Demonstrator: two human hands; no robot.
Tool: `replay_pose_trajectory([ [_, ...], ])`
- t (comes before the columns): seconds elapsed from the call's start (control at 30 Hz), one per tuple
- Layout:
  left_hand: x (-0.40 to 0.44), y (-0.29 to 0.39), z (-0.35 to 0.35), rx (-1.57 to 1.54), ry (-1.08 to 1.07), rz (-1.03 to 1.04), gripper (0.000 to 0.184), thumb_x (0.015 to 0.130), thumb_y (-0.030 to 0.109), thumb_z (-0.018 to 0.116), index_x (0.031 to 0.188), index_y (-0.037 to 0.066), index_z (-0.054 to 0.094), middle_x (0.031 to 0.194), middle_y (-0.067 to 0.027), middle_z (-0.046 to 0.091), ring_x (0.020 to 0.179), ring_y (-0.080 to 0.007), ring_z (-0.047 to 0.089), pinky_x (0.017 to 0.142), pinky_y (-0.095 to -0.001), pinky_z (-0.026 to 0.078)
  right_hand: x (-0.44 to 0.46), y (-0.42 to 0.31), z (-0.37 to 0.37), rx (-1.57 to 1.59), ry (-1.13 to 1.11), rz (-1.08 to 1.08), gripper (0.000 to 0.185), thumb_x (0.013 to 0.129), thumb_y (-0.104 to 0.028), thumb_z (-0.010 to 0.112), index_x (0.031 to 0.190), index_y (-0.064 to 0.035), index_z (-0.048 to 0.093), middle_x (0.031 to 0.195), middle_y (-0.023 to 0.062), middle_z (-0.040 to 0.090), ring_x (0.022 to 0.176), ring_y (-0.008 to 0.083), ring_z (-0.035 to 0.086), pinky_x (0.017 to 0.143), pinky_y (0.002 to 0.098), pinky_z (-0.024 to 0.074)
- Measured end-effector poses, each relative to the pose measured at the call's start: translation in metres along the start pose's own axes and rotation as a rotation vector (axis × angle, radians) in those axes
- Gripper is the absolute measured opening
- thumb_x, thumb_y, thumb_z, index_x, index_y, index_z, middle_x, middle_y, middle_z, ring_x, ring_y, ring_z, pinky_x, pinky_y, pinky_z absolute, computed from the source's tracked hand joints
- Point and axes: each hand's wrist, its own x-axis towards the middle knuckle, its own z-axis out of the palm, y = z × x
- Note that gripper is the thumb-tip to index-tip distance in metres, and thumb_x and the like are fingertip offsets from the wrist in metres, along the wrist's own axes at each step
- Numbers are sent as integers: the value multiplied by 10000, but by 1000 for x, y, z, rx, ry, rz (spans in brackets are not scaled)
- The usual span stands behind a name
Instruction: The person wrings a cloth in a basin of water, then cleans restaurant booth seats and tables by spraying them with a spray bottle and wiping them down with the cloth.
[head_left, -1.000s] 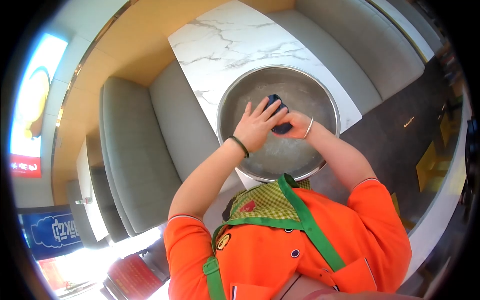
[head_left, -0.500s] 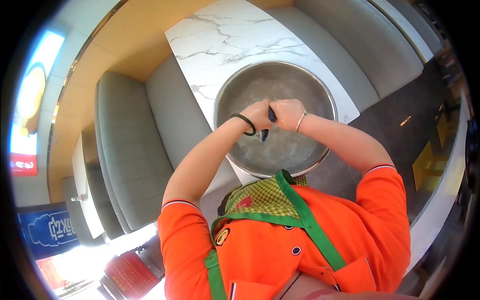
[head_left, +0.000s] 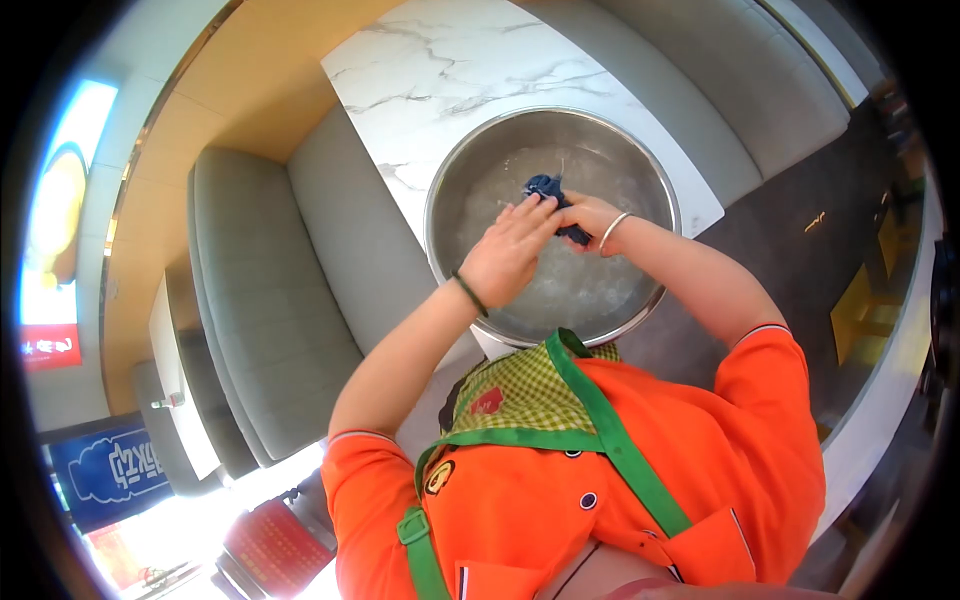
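A wet, dark blue cloth [head_left: 545, 187] is bunched between my hands above a large round metal basin [head_left: 437, 200] of cloudy water. My left hand [head_left: 508, 248], with a dark band at the wrist, lies flat against the cloth, its fingers stretched out. On the other side, my right hand [head_left: 592, 220], with a silvery bracelet, is wrapped round the cloth, part of which sticks out below its fingers. Drops and ripples show on the water around the cloth.
The basin stands on the near end of a white marble-patterned table [head_left: 430, 70]. Grey padded benches [head_left: 270, 290] flank the table on both sides. A yellow stool [head_left: 855, 315] is on the dark floor at the right.
Half a second ago both hands were closed tightly round the cloth; now my left hand has opened out over it. The cloth has spread from a twisted strip into a loose bunch.
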Motion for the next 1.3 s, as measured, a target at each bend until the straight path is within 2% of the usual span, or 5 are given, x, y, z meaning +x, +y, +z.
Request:
replay_pose_trajectory([
  [0.3, 28, -26, -9, 150, 21, 229, 361, 686, 121, 561, 1031, 23, 521, 938, -91, 561, 893, -250, 566, 754, -354, 481, -12, -16, 28, -248, -348, -23, 78, 678, -72, 613, 662, -63, 538, 603, 55, 510, 508, 118, 442, 392, 267, 303],
  [0.37, 31, -31, 1, 183, -102, 69, 273, 688, 123, 564, 936, 21, 516, 884, -98, 564, 806, -251, 584, 674, -336, 485, 3, -14, 23, -1075, -333, -493, 78, 690, -107, 600, 673, -43, 560, 630, 104, 550, 552, 180, 501, 463, 309, 376],
  [0.6, 44, -23, 19, 101, -220, -370, 227, 708, 108, 573, 886, -11, 497, 799, -185, 600, 745, -328, 603, 658, -383, 489, -4, -25, 36, -1307, 235, -408, 268, 696, -252, 598, 866, -46, 614, 780, 157, 632, 723, 314, 607, 667, 388, 478],
  [0.8, 47, -17, 33, -211, -112, -724, 201, 679, 166, 625, 779, 0, 571, 758, -225, 602, 768, -377, 586, 682, -420, 466, -6, -40, 28, -1781, 280, -518, 175, 712, -229, 567, 788, -86, 631, 797, 108, 649, 756, 264, 628, 648, 360, 495],
  [1.3, 35, 4, 8, -1765, -104, -1147, 202, 690, 169, 658, 787, 56, 522, 542, -7, 446, 381, -66, 348, 303, -186, 201, 0, -47, -1, -1725, 293, -1610, 158, 628, -274, 588, 720, -160, 529, 615, -1, 505, 561, 187, 531, 488, 333, 403],
])
